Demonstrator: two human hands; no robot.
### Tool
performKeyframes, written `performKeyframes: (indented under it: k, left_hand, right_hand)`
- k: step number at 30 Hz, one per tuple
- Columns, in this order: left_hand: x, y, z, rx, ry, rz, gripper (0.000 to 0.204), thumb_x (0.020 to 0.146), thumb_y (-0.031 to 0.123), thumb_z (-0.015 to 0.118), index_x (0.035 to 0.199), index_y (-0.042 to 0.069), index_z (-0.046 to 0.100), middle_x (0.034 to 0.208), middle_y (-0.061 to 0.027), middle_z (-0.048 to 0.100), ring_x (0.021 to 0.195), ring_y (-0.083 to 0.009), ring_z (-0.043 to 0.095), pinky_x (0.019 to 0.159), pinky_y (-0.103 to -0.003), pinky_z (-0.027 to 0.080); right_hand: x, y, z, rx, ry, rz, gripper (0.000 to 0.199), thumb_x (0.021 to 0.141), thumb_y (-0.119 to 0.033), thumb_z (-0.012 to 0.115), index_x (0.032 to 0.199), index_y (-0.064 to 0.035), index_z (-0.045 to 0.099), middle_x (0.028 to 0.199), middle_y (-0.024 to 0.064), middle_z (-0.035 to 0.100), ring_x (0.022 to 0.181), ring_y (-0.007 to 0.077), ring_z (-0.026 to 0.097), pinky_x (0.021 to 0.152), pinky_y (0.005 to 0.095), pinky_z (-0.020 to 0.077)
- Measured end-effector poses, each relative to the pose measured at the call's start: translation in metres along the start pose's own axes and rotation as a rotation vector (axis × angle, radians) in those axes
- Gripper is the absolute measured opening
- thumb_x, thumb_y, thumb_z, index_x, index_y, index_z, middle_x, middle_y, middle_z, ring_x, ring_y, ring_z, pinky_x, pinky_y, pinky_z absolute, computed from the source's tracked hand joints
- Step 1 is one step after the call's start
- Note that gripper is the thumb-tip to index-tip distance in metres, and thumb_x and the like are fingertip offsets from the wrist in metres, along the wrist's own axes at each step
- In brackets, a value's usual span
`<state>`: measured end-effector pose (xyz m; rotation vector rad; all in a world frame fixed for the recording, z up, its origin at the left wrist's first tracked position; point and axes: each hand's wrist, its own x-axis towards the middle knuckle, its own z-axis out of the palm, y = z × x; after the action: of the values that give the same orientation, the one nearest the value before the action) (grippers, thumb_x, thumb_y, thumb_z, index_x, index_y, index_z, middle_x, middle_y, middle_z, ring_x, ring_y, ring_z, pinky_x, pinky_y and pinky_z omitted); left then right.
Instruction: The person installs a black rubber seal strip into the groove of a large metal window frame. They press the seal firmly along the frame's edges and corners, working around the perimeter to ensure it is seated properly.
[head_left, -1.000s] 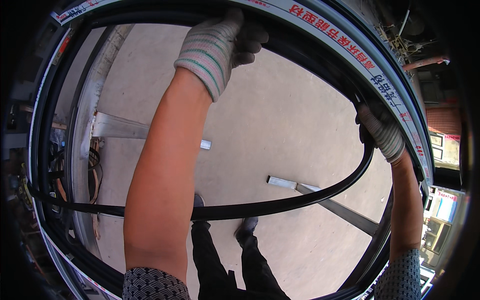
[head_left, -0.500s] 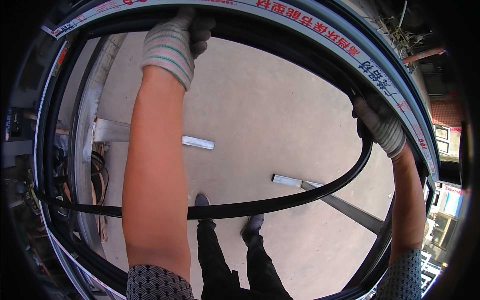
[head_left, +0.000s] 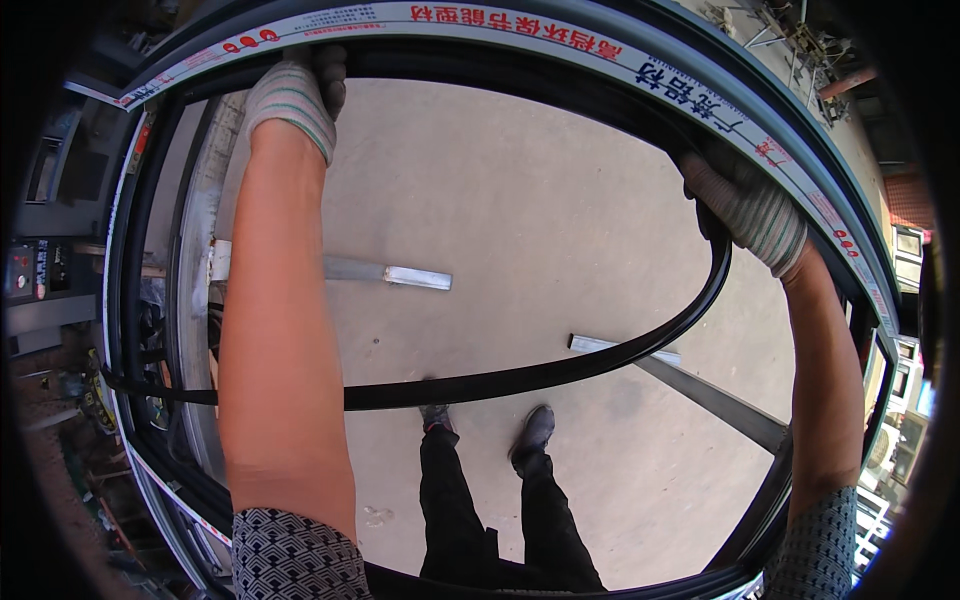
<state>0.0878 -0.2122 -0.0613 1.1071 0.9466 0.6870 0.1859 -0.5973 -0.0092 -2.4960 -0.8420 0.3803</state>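
Note:
I am holding a large dark window frame [head_left: 880, 330] with white protective tape along its top bar. My left hand [head_left: 292, 92], in a striped knit glove, grips the top bar near the upper left corner. My right hand [head_left: 745, 205], gloved the same way, presses on the top bar toward the right. A black rubber sealing strip [head_left: 520, 378] hangs loose from under my right hand, sags across the opening and runs behind my left forearm to the frame's left side.
Through the frame I see a concrete floor [head_left: 520, 200], my dark trousers and shoes [head_left: 530, 435], and two metal bars [head_left: 390, 272] [head_left: 690, 385] reaching in over it. A machine with a control panel [head_left: 35, 270] stands at the left. Buildings show at the right rim.
My left hand has slid left along the top bar toward the corner. My right hand has stayed at the right, and the strip still sags across the opening.

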Motion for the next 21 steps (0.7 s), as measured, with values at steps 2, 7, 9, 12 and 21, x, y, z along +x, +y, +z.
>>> performKeyframes:
  k: [2,7,9,12,21]
  left_hand:
    - [-0.021,-0.005,0.011,0.041,-0.073,0.025,0.018,0.101,0.027,0.062,0.093,0.011,0.065,0.073,-0.0011,0.071,0.052,-0.0073,0.06,0.042,-0.019,0.046]
    - [-0.076,-0.017,0.045,0.157,-0.189,0.03,0.023,0.098,0.027,0.061,0.088,0.007,0.07,0.074,-0.0039,0.072,0.056,-0.0092,0.059,0.051,-0.02,0.05]
    - [-0.098,-0.025,0.06,0.169,-0.251,0.019,0.026,0.1,0.028,0.058,0.089,0.007,0.069,0.076,-0.0052,0.073,0.06,-0.0109,0.062,0.057,-0.023,0.053]
    - [-0.127,-0.026,0.079,0.253,-0.358,-0.001,0.031,0.103,0.031,0.055,0.091,0.007,0.07,0.08,-0.0072,0.075,0.065,-0.0129,0.066,0.059,-0.025,0.055]
    - [-0.08,-0.019,0.042,0.082,-0.349,0.003,0.023,0.1,0.03,0.065,0.094,0.009,0.07,0.078,-0.0056,0.074,0.06,-0.0109,0.064,0.052,-0.022,0.052]
  right_hand:
    - [-0.002,-0.011,-0.004,-0.002,-0.031,0.04,0.033,0.101,-0.036,0.065,0.093,-0.0049,0.073,0.062,0.0065,0.066,0.052,0.0157,0.064,0.055,0.0281,0.0552]
    - [-0.001,-0.022,-0.008,-0.037,-0.061,0.075,0.038,0.097,-0.041,0.069,0.093,-0.0033,0.071,0.064,0.0055,0.064,0.052,0.0164,0.06,0.055,0.0299,0.0522]
    - [0.0,-0.019,-0.008,-0.038,-0.061,0.061,0.037,0.098,-0.04,0.068,0.093,-0.0036,0.072,0.065,0.0057,0.065,0.054,0.0164,0.06,0.057,0.0301,0.0523]
    - [-0.002,-0.022,-0.006,-0.084,-0.035,0.057,0.035,0.099,-0.038,0.064,0.091,-0.0044,0.072,0.064,0.0052,0.064,0.054,0.0169,0.061,0.06,0.0299,0.0527]
    - [-0.002,-0.03,-0.009,-0.027,-0.089,0.178,0.04,0.1,-0.04,0.065,0.088,-0.003,0.071,0.06,0.0064,0.064,0.047,0.0151,0.06,0.051,0.0274,0.0508]
